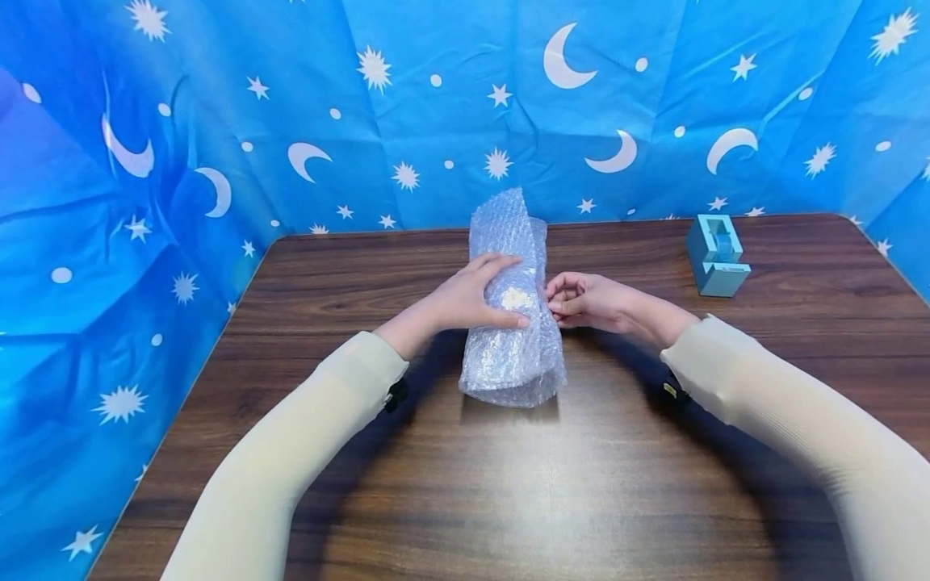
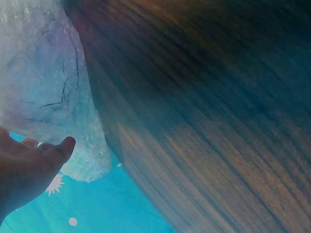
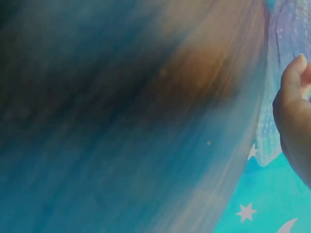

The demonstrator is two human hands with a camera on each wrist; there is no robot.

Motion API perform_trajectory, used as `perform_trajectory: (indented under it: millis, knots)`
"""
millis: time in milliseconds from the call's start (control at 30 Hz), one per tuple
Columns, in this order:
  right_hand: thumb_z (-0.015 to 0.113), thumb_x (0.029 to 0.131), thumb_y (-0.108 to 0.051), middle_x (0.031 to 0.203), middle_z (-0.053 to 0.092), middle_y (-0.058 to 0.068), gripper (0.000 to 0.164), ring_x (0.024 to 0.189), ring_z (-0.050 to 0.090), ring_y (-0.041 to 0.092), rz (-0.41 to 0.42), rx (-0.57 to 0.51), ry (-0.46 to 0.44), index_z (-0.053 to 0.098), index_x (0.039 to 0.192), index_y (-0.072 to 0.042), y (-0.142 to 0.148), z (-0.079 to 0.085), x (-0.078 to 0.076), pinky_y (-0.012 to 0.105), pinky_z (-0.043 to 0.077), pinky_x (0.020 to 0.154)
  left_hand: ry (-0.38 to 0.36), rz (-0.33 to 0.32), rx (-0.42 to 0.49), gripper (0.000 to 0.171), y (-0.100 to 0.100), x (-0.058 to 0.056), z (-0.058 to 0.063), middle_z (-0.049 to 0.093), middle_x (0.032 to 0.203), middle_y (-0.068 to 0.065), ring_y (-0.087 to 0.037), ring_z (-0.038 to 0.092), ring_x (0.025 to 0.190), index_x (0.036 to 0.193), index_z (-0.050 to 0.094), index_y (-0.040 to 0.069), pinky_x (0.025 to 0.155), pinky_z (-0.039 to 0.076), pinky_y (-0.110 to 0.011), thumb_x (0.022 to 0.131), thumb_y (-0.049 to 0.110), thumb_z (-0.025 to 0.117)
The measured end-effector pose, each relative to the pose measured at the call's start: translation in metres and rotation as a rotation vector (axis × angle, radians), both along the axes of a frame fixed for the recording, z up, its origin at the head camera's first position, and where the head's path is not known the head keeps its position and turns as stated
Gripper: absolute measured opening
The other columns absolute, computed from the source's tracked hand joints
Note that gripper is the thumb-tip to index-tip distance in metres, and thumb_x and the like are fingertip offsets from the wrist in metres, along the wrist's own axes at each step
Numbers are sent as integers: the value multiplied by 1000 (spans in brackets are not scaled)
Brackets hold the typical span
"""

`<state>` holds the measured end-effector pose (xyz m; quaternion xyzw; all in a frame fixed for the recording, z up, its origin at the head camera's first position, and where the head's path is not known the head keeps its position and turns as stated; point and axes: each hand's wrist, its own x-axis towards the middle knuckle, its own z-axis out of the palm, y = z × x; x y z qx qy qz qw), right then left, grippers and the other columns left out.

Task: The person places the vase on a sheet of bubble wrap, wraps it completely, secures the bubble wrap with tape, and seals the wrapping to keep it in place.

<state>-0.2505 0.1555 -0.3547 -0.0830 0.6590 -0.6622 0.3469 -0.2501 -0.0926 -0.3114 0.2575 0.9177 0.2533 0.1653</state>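
Note:
A bundle of clear bubble wrap (image 1: pixel 501 355) lies lengthwise near the far side of the wooden table, its layers folded over each other. My left hand (image 1: pixel 465 298) rests across the bundle from the left, thumb and fingers spread over the plastic. On the bundle's right side, my right hand (image 1: pixel 592 303) pinches the wrap's edge with curled fingers. The left wrist view shows the thumb (image 2: pixel 63 150) against the bubble wrap (image 2: pixel 39 82), with dark lines showing through the layers. At the right wrist view's edge, my hand (image 3: pixel 294 109) is partly cut off beside the wrap (image 3: pixel 269 131).
A light-blue tape dispenser (image 1: pixel 719 262) stands at the table's far right. The dark wood table (image 1: pixel 450 500) reaches back to a blue cloth (image 1: pixel 450 121) with white moons and stars, hanging behind and at the sides.

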Motion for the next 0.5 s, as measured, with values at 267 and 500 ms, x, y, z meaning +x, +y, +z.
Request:
perform_trajectory:
  millis: [267,500]
  knots:
    - [37,111,-13,100,61,-3,26,89,63,7,15,144,12,48,128,3,5,12,9,22,58,86,29,-2,-50,99,5,1,1,9,174,-14,-42,17,159,164,25,26,124,29,-62,84,54,77]
    - [35,112,-29,106,61,-1,45,89,65,6,8,158,-19,41,139,6,3,20,16,22,58,86,9,3,-56,103,5,2,2,9,174,-16,-39,14,160,166,17,24,127,26,-58,86,54,75]
